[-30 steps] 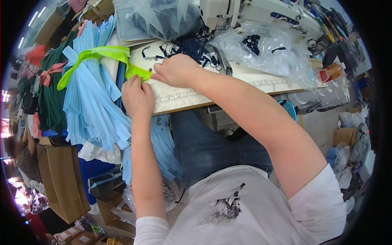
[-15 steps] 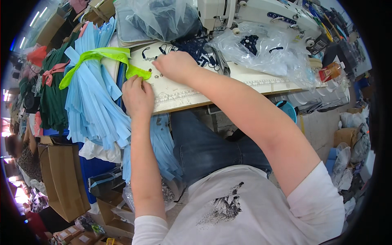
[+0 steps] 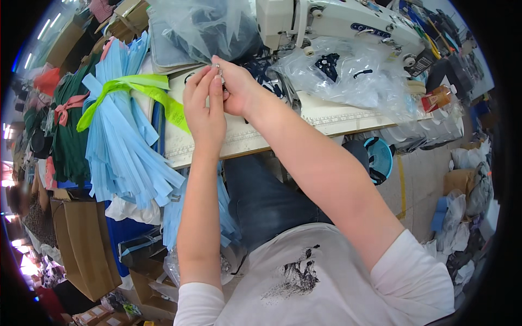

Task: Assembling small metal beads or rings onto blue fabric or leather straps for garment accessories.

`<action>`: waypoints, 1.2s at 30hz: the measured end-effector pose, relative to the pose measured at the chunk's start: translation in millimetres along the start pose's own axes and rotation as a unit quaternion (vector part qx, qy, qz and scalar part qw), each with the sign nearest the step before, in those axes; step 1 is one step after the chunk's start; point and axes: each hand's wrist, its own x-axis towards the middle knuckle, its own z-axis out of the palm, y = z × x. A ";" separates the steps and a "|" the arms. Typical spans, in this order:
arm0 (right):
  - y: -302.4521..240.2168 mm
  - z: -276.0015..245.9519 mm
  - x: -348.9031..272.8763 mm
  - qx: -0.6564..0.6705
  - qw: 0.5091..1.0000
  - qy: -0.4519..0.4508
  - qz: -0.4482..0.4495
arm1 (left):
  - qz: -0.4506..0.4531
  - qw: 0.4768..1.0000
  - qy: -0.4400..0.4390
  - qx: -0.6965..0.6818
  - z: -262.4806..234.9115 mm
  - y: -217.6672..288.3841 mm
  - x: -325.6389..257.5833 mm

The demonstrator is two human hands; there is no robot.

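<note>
My left hand (image 3: 205, 108) and my right hand (image 3: 239, 89) meet over the white sewing table (image 3: 179, 144). Between their fingertips shows a small shiny metal piece (image 3: 219, 67), too small to name; my right hand is closed on it. The left fingers are bent and pressed together against the right hand, and what they hold, if anything, is hidden. Close to my left hand, a neon yellow-green fabric strip (image 3: 136, 84) lies around a bundle of light blue fabric strips (image 3: 117, 146). Behind my right hand, dark navy cords (image 3: 265, 68) lie heaped on the table.
A white sewing machine (image 3: 348, 24) stands at the back right, behind a clear plastic bag (image 3: 375, 81) with dark pieces. Another plastic bag (image 3: 201, 24) sits at the back. A ruler strip (image 3: 348, 120) runs along the front edge. Below right is a turquoise basket (image 3: 380, 159).
My right hand has lifted from the small metal pieces on the table. My left hand has left the end of the neon strip and come up to join it.
</note>
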 end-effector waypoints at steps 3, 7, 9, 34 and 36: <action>-4.6 -4.8 -22.4 -0.005 0.997 -0.069 -0.021 | -0.005 0.999 0.004 -0.053 -0.5 21.9 -1.9; -1.1 -8.1 -67.3 -0.060 0.996 -0.025 -0.064 | 0.107 0.990 0.002 0.093 -2.4 59.1 -13.1; 4.3 -15.2 -93.7 -0.034 0.995 0.085 -0.032 | 0.164 0.977 -0.038 0.131 -1.2 69.0 -25.7; 28.7 -145.0 -279.1 0.046 0.991 -0.029 0.126 | -0.112 0.916 -0.208 0.325 19.2 38.1 -49.9; 29.4 -149.4 -283.7 -0.004 0.995 -0.002 0.101 | -0.081 0.928 -0.190 0.311 20.5 29.8 -58.5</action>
